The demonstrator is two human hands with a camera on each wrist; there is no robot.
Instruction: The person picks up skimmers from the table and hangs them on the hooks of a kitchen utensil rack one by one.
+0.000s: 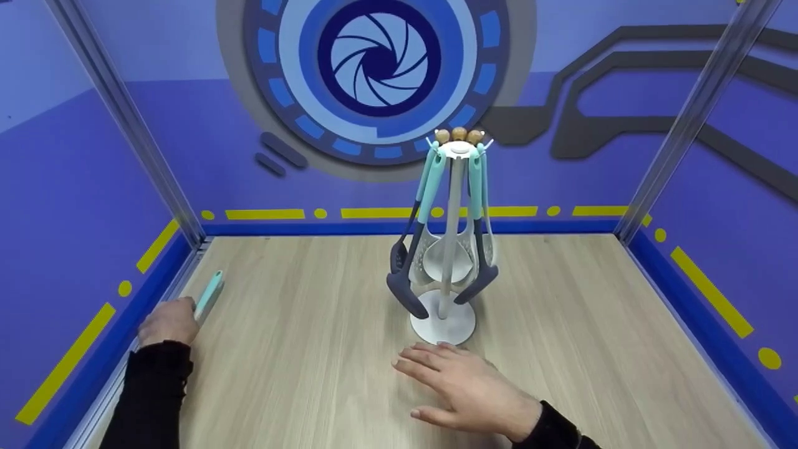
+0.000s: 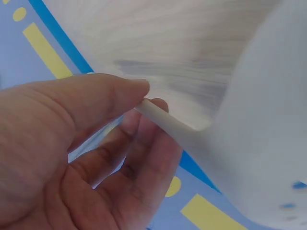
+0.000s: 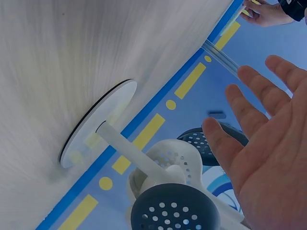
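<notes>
My left hand (image 1: 168, 321) is at the table's left edge, pinching the thin pale neck of a white perforated kitchen utensil (image 2: 259, 129) between thumb and fingers. Its mint-green handle (image 1: 211, 290) points away from me in the head view. The left wrist view shows its broad white head with a few holes, partly cut off. My right hand (image 1: 461, 390) has its fingers stretched out just in front of the white round base (image 1: 458, 321) of a utensil stand (image 1: 450, 249). It holds nothing; whether its fingertips touch the base, I cannot tell.
Several mint-handled utensils hang from the stand, among them a dark grey perforated one (image 3: 175, 208), a white perforated one (image 3: 177, 155) and a white ladle (image 1: 449, 262). Wooden knobs (image 1: 459, 134) top the stand. Blue printed walls (image 1: 349, 193) and metal posts (image 1: 137, 137) enclose the wooden table (image 1: 299, 349).
</notes>
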